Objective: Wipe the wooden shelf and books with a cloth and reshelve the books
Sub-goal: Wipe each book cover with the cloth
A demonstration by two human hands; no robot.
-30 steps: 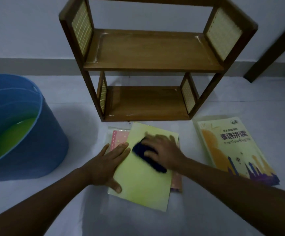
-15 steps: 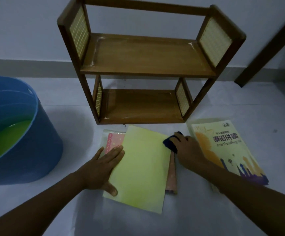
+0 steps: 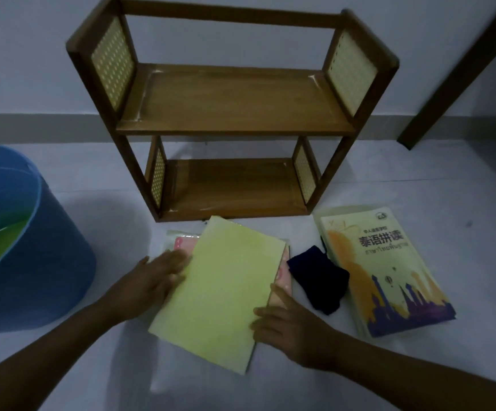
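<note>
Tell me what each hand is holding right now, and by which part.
Both hands are on the yellow-green book: left hand at its left edge, right hand at its right edge. The dark cloth lies unheld.
</note>
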